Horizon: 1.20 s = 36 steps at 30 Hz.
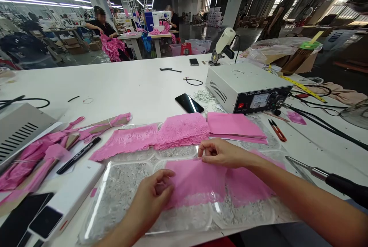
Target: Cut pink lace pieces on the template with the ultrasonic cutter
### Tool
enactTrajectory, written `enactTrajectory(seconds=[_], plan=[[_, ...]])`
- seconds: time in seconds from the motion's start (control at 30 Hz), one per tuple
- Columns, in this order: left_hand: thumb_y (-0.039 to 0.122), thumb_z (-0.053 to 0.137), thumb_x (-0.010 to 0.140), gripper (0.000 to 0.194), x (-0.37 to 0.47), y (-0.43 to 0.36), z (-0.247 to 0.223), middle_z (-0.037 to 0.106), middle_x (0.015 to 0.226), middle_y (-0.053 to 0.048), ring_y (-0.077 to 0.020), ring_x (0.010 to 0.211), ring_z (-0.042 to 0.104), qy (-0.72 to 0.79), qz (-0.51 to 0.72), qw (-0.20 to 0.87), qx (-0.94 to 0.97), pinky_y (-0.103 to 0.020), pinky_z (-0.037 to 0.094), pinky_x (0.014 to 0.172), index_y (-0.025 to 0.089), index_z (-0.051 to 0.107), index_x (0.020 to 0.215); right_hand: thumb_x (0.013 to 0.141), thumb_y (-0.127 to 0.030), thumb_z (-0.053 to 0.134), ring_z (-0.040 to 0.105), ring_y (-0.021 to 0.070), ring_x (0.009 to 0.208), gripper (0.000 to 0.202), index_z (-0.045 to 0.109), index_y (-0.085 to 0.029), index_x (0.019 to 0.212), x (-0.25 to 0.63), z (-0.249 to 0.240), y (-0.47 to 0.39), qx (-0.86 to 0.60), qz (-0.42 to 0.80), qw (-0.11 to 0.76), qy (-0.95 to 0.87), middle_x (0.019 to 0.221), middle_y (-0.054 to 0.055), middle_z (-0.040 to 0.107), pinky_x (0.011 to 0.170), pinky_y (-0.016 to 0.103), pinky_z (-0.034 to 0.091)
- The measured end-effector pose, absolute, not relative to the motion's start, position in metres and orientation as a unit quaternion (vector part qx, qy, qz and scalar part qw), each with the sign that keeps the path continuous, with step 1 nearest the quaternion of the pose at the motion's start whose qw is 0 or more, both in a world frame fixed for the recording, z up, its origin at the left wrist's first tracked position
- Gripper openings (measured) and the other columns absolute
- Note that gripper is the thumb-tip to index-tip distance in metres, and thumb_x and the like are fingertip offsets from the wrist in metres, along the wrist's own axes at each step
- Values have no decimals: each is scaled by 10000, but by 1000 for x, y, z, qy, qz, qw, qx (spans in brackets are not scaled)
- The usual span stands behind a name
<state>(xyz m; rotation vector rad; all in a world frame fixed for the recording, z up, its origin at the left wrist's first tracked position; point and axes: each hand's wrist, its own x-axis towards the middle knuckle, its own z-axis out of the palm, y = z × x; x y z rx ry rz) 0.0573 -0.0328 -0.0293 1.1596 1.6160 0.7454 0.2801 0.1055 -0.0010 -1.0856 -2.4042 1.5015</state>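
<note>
A piece of pink fabric with a lace edge (195, 185) lies on a clear, patterned plastic mat (123, 185) in front of me. At its left edge is my left hand (151, 195), loosely curled, with a gap between thumb and index finger. My right hand (222, 153) pinches the fabric's upper edge between thumb and fingertips. To the right, a second pink piece (248, 187) lies partly under my right forearm. Behind the hands are a stack of pink lace pieces (184, 130), a single lace strip (126, 139) and a stack of plain pink pieces (235, 126).
A grey control box (250, 86) with cables stands at back right. A black-handled hot tool (330, 178) and orange thread snips (277, 130) lie right. Left are bundled pink straps (34, 158), a black marker (79, 155) and a white device (69, 197). A phone (189, 103) lies behind the stacks.
</note>
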Motion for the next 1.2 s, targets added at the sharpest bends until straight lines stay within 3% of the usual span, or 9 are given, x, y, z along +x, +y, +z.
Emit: enactTrajectory(seconds=[0.13, 0.3, 0.43, 0.63, 0.87, 1.0, 1.13, 1.2], plan=[[489, 558, 709, 440, 52, -35, -38, 565, 731, 24, -110, 454, 539, 683, 320, 478, 451, -227, 448, 418, 181, 596, 1021, 768, -217, 606, 486, 117, 549, 149, 660, -171, 899, 278, -9, 108, -370, 457, 59, -806, 592, -42, 543, 533, 242, 345], [474, 543, 729, 446, 38, -33, -41, 594, 788, 12, -118, 431, 564, 693, 288, 455, 479, -258, 499, 430, 190, 594, 1069, 804, -176, 565, 537, 163, 723, 171, 642, -187, 956, 286, -10, 100, -416, 363, 123, -824, 827, 36, 630, 633, 279, 373], [445, 505, 760, 401, 33, -33, -41, 617, 778, 6, -110, 436, 541, 699, 273, 387, 535, -249, 481, 455, 195, 639, 1044, 824, -145, 536, 510, 140, 644, 120, 608, -193, 741, 311, -5, 73, -396, 347, 115, -843, 729, 16, 601, 602, 265, 367], [394, 482, 783, 360, 32, -33, -43, 637, 733, 14, -106, 438, 510, 699, 255, 298, 598, -233, 431, 482, 220, 681, 1027, 886, -139, 505, 571, 160, 700, 139, 622, -196, 838, 333, -26, 32, -362, 249, 67, -896, 830, 40, 637, 612, 271, 402], [368, 518, 823, 301, 25, -36, -42, 663, 698, 28, -135, 483, 573, 692, 234, 227, 644, -228, 474, 511, 266, 684, 1052, 927, -138, 457, 542, 156, 654, 218, 603, -196, 776, 328, -30, 26, -322, 150, 99, -929, 763, 45, 628, 561, 282, 357], [387, 454, 923, 302, 8, -45, -48, 701, 857, -6, -149, 601, 657, 650, 201, 120, 723, -224, 530, 576, 270, 681, 1084, 896, -113, 496, 553, 153, 678, 202, 622, -197, 762, 325, -31, 19, -305, 161, 109, -932, 759, 39, 631, 559, 278, 343], [385, 415, 983, 349, -6, -40, -47, 688, 1029, -40, -154, 650, 701, 575, 143, -26, 805, -205, 533, 503, 296, 613, 1255, 912, -153, 483, 576, 150, 672, 191, 670, -186, 901, 342, -32, 10, -361, 205, 210, -885, 781, 49, 646, 579, 265, 405], [395, 405, 999, 346, 3, -29, -40, 700, 1065, -61, -193, 757, 725, 498, 161, -96, 847, -244, 575, 586, 274, 623, 1240, 935, -213, 482, 577, 140, 634, 201, 677, -191, 894, 364, -33, 2, -423, 235, 280, -829, 737, 36, 647, 578, 253, 434]])
